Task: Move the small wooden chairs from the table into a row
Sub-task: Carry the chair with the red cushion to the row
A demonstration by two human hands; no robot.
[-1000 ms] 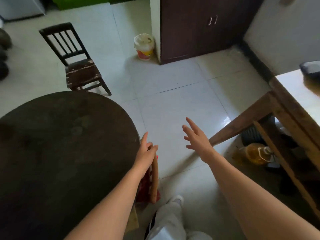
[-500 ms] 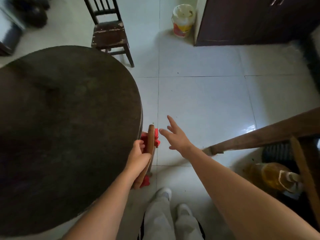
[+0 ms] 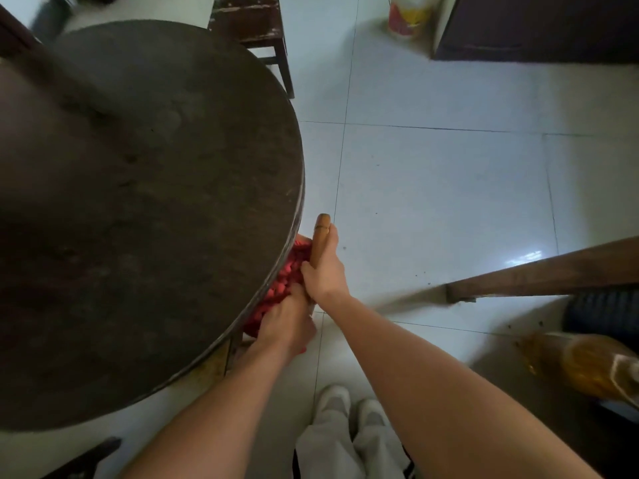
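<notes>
View from above, looking down past two bare forearms to a pale tiled floor point(image 3: 432, 188). A large, dark, round surface point(image 3: 138, 202) fills the left half of the frame. Tucked against its right edge, mostly hidden beneath it, is a small wooden chair; only the light brown top rail of the chair back point(image 3: 320, 238) and a red knitted cushion point(image 3: 288, 281) show.

The right hand point(image 3: 325, 267) is closed around the upper part of the rail, thumb lying along the wood towards its rounded end. The left hand point(image 3: 287, 321) is just below and touching the right one, its fingers curled into the red cushion and the lower end of the rail; how firmly it grips cannot be told, since the fingertips are hidden.

A second small chair point(image 3: 254, 27), dark and worn, stands on the floor at the top of the frame, partly behind the far rim of the surface. Near it, further right, is a small white, red and yellow bucket point(image 3: 409, 13) beside a dark brown cabinet point(image 3: 536, 25).

On the right, a slanted wooden beam point(image 3: 539, 271) crosses the frame, with a bottle of amber liquid point(image 3: 584, 364) lying blurred below it. At the bottom, between the arms, are light trousers and two white shoes point(image 3: 349, 406).
</notes>
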